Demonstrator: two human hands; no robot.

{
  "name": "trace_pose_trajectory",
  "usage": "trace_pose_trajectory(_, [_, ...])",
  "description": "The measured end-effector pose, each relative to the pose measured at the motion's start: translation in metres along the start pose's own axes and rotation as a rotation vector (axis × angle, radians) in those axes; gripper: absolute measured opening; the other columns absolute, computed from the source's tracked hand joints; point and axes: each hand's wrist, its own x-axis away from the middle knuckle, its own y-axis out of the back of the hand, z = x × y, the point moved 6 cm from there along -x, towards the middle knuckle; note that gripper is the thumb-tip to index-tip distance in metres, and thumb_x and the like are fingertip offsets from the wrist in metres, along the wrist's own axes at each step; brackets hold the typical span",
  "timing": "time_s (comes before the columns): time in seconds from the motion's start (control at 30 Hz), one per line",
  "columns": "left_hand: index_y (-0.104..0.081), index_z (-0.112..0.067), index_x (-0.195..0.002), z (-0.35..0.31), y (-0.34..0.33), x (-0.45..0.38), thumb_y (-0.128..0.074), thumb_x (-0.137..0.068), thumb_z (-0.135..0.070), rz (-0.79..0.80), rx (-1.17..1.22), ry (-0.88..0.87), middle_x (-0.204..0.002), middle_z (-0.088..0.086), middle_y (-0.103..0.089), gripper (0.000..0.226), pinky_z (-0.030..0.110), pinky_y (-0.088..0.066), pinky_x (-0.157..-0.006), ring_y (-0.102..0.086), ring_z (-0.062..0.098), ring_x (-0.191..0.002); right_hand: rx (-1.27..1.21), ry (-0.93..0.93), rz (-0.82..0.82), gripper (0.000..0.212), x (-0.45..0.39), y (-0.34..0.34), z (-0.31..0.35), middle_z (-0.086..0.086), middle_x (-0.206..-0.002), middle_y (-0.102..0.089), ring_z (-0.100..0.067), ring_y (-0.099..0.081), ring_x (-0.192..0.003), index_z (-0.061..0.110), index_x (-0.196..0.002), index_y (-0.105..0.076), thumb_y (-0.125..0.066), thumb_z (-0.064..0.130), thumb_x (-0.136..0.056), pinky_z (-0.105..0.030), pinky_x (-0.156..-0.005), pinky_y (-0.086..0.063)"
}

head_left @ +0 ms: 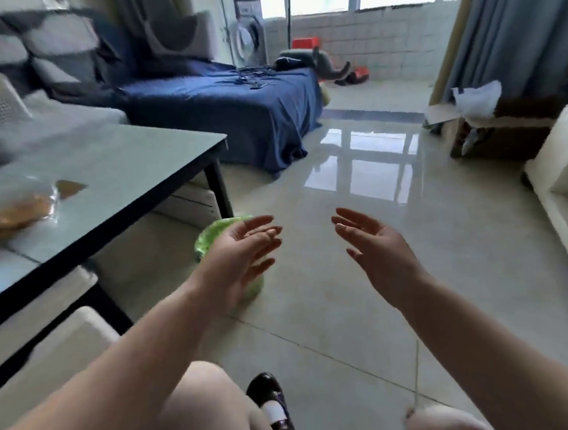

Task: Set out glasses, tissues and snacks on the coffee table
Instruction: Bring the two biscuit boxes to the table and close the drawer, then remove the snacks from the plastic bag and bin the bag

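Hands reach forward over the tiled floor (365, 309), both bare forearms stretched out from the bottom corners of the view. The left hand (242, 260) is open, palm turned inward toward the other, fingers straight and slightly spread, holding nothing. The right hand (374, 246) mirrors it, palm facing left, fingers extended and loose, also holding nothing. The two palms face each other with a clear gap between them.

Directly behind and below the left hand, a green bag-like object (210, 236) lies on the floor, partly hidden by the wrist. Further left of that hand stands the coffee table (124, 178), and on its near-left part lies a blurred clear snack packet (16, 211) with orange-brown contents. Well beyond both hands, a blue-covered sofa (236, 108) sits against the far side.
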Motion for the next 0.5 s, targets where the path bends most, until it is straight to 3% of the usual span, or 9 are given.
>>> trace_pose_trajectory(0.13, [-0.062, -0.015, -0.107, -0.017, 0.073, 0.002, -0.054, -0.091, -0.003, -0.108, 0.083, -0.043, -0.092, -0.001, -0.070, 0.021, 0.031, -0.048, -0.078, -0.064, 0.012, -0.084, 0.071, -0.011, 0.157, 0.032, -0.036, -0.080, 0.001, 0.004, -0.109, -0.064, 0.002, -0.058, -0.099, 0.020, -0.118, -0.058, -0.059, 0.009, -0.087, -0.019, -0.083, -0.041])
trace_pose_trajectory(0.23, [-0.062, -0.015, -0.103, -0.020, 0.117, 0.003, -0.052, -0.091, -0.004, -0.211, 0.110, -0.057, -0.093, 0.000, -0.070, 0.019, 0.031, -0.047, -0.079, -0.063, 0.012, -0.082, 0.105, -0.033, 0.260, 0.034, -0.061, -0.127, -0.008, 0.003, -0.110, -0.064, 0.001, -0.059, -0.098, 0.017, -0.120, -0.058, -0.059, 0.007, -0.088, -0.016, -0.079, -0.043])
trace_pose_trajectory(0.5, [-0.061, -0.015, -0.109, -0.037, 0.209, 0.018, -0.052, -0.092, -0.005, -0.472, 0.169, -0.115, -0.096, -0.001, -0.069, 0.020, 0.030, -0.047, -0.084, -0.064, 0.009, -0.081, 0.203, -0.094, 0.450, 0.030, -0.108, -0.229, -0.032, 0.002, -0.118, -0.066, -0.011, -0.058, -0.114, 0.021, -0.115, -0.063, -0.063, 0.011, -0.086, -0.033, -0.102, -0.040])
